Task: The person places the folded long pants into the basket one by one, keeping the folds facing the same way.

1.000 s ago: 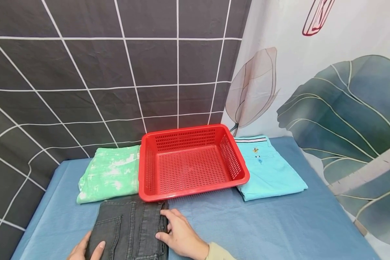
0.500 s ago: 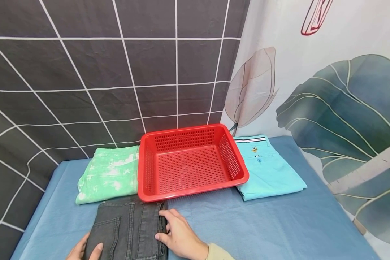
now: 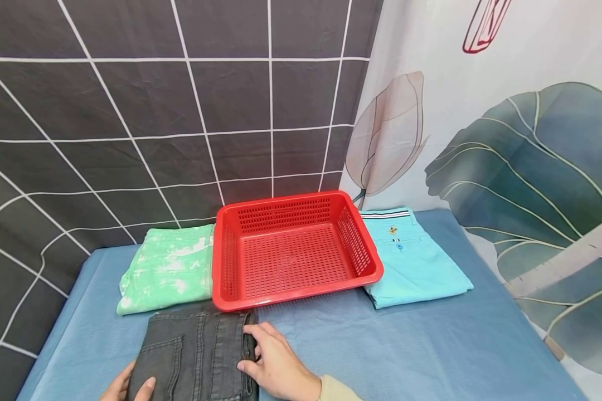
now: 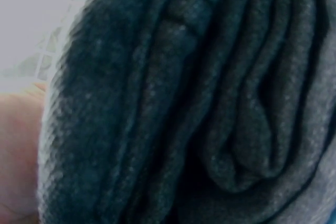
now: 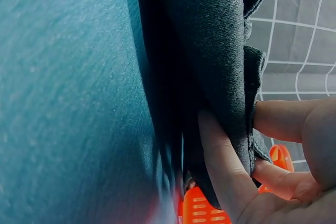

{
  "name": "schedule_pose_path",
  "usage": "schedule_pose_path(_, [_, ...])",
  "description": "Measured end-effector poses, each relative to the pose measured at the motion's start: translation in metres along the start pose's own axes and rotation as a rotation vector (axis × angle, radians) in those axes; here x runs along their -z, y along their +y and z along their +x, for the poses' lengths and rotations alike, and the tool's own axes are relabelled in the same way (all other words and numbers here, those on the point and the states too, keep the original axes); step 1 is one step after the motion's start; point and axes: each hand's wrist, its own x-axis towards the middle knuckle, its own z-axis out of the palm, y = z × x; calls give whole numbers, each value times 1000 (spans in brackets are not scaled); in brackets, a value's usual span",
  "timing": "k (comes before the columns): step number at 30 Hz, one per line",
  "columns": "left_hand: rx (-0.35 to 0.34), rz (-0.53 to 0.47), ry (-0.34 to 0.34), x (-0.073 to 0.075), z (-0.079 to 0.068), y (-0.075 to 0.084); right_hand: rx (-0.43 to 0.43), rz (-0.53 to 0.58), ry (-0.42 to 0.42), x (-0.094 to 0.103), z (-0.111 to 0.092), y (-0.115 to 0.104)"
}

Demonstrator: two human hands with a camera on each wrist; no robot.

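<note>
Dark grey denim, folded into a thick stack of layers, makes up the jeans [image 3: 190,351], which lie on the blue-covered table [image 3: 406,351] inside its left edge, on the side towards the person. At their left side is the left hand [image 3: 127,384], partly cut off by the bottom of the head view, its thumb on top and its fingers at the outer side, holding the denim between them. Across from it, the right hand [image 3: 283,365], below a cream sleeve [image 3: 337,390], pinches the right side, thumb and fingers slightly apart with layers of cloth between them. Just past the jeans, along the middle of the table's far edge, sits a red plastic basket [image 3: 301,295] with slotted walls. Folded green-and-white cloth [image 3: 168,270] lies beside its left end, near the far left corner; light blue trousers [image 3: 416,270], folded flat, lie beside its right end, near the far right corner.
</note>
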Motion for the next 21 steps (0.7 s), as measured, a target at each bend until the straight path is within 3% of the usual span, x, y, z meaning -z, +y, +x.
schedule_pose_path(5, [-14, -66, 56, -3, -1, -3, -25, 20, -15, 0, -1, -2])
schedule_pose_path(11, [-16, -80, 85, -4, -3, -4, -38, 41, -29, 1, -3, -3])
schedule_pose_path(16, [-18, -94, 93, -1, -6, -1, -29, 47, -32, 0, -3, -4])
schedule_pose_path(21, [21, -100, 54, 5, -7, 0, -23, 42, -25, -1, -4, -5])
